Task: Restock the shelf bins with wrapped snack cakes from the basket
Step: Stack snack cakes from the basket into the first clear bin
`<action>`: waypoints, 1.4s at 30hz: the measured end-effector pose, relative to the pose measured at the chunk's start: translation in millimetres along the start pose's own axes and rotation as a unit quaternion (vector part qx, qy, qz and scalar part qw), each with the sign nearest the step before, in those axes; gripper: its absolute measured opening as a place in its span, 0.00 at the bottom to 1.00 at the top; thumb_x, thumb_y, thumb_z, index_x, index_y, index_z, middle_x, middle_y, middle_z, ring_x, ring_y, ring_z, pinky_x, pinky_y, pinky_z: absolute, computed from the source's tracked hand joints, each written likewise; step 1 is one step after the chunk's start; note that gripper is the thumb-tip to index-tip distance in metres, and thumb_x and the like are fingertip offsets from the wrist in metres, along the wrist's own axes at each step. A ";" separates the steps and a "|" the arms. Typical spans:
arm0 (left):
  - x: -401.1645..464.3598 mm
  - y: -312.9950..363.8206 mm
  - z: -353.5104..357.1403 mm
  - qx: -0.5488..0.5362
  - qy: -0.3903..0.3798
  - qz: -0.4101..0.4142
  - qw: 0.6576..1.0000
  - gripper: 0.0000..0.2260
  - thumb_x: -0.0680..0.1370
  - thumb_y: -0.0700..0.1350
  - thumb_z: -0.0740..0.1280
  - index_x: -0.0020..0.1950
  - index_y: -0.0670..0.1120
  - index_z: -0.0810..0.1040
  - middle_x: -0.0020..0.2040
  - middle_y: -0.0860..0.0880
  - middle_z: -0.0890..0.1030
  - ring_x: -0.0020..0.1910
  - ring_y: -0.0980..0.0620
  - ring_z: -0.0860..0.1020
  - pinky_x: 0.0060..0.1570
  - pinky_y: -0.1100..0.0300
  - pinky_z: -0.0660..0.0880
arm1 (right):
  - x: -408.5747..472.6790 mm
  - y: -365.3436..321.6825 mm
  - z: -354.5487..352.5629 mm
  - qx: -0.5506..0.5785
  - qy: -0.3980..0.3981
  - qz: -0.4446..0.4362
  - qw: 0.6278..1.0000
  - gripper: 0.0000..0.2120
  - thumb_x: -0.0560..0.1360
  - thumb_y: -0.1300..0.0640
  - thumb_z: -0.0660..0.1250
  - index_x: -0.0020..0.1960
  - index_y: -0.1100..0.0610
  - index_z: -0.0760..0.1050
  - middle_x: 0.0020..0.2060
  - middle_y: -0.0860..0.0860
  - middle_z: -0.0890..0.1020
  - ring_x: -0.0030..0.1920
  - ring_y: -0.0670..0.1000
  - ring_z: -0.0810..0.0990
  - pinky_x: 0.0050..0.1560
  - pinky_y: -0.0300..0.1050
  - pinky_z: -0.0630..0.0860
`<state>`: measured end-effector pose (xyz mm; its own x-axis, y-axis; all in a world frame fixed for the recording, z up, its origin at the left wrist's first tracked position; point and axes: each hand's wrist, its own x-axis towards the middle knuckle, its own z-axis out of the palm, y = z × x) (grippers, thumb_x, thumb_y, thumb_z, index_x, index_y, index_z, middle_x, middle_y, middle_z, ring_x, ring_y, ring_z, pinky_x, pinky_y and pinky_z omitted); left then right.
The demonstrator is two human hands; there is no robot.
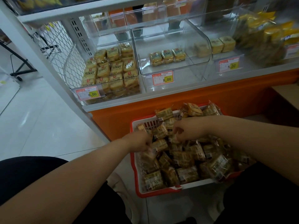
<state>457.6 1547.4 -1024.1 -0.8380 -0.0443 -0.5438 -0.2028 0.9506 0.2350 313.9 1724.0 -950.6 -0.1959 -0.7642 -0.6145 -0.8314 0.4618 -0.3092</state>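
A red and white basket (pixel 137 178) on the floor in front of me is heaped with several wrapped snack cakes (pixel 186 159). My left hand (pixel 139 141) reaches into its left side, fingers curled round a cake (pixel 160 145). My right hand (pixel 187 128) is over the pile's far middle, fingers curled into the cakes; what it holds is hidden. On the shelf above, the left clear bin (pixel 111 73) is nearly full of cakes. The middle clear bin (pixel 174 55) holds three cakes in a row.
A third bin (pixel 226 46) at the right holds a few pale cakes, with yellow packets (pixel 265 38) beyond it. Price tags reading 8.00 hang on the bin fronts. The orange shelf base (pixel 194 97) stands right behind the basket. White tiled floor (pixel 40 118) lies to the left.
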 end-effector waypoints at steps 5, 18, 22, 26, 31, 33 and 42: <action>-22.0 2.7 -52.4 -0.261 0.095 -0.023 0.960 0.07 0.79 0.48 0.69 0.41 0.54 0.82 0.36 0.58 0.83 0.36 0.63 0.81 0.35 0.70 0.74 | 5.6 -0.1 -3.7 0.138 0.003 -0.030 0.990 0.36 0.73 0.47 0.73 0.75 0.48 0.59 0.69 0.47 0.70 0.63 0.48 0.73 0.59 0.42 0.72; -59.0 19.9 -100.8 -0.214 0.321 -0.022 0.922 0.49 0.61 0.75 0.67 0.77 0.63 0.53 0.73 0.53 0.62 0.64 0.55 0.72 0.59 0.56 0.72 | 13.2 -10.2 -34.7 0.549 0.095 -0.082 0.826 0.20 0.68 0.55 0.74 0.59 0.58 0.75 0.49 0.52 0.86 0.46 0.49 0.85 0.46 0.44 0.81; -62.1 22.6 -97.8 -0.069 0.328 0.010 0.942 0.52 0.65 0.66 0.75 0.75 0.70 0.39 0.73 0.57 0.57 0.71 0.49 0.65 0.64 0.53 0.68 | 17.4 -22.9 -52.3 0.583 0.127 -0.114 0.795 0.20 0.69 0.54 0.74 0.58 0.59 0.76 0.51 0.56 0.85 0.55 0.58 0.83 0.63 0.61 0.75; -61.0 11.0 -115.1 -0.133 0.407 -0.006 0.904 0.46 0.69 0.56 0.77 0.79 0.60 0.52 0.72 0.55 0.57 0.70 0.50 0.65 0.63 0.59 0.64 | 23.2 -41.5 -75.2 0.558 0.181 -0.143 0.797 0.12 0.75 0.56 0.71 0.55 0.58 0.75 0.49 0.58 0.85 0.55 0.62 0.82 0.61 0.63 0.75; -73.5 -8.5 -151.0 -0.069 0.443 0.002 0.894 0.46 0.70 0.54 0.77 0.80 0.52 0.53 0.74 0.64 0.49 0.69 0.56 0.61 0.63 0.63 0.64 | 34.8 -70.0 -112.2 0.416 0.259 -0.194 0.850 0.07 0.76 0.52 0.71 0.50 0.48 0.73 0.45 0.50 0.83 0.40 0.44 0.82 0.39 0.37 0.78; -76.9 -18.9 -167.3 -0.070 0.424 -0.018 0.903 0.46 0.69 0.58 0.75 0.79 0.54 0.53 0.74 0.60 0.53 0.69 0.54 0.63 0.65 0.58 0.66 | 39.8 -78.4 -125.5 0.363 0.284 -0.203 0.864 0.04 0.77 0.49 0.68 0.47 0.45 0.73 0.43 0.46 0.83 0.38 0.40 0.81 0.37 0.33 0.76; -63.5 -145.6 -241.7 -0.060 0.419 -0.231 0.876 0.42 0.69 0.42 0.78 0.77 0.43 0.59 0.71 0.41 0.62 0.65 0.41 0.70 0.63 0.51 0.71 | 87.8 -67.0 -164.7 0.307 0.435 -0.141 0.835 0.14 0.79 0.42 0.62 0.59 0.50 0.71 0.45 0.42 0.76 0.44 0.42 0.75 0.37 0.36 0.68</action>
<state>418.0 1337.6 -829.0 -0.7205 -0.6731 0.1665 -0.6277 0.7352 0.2560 266.7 1551.7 -864.3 -0.5623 -0.7966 0.2220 -0.5375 0.1480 -0.8302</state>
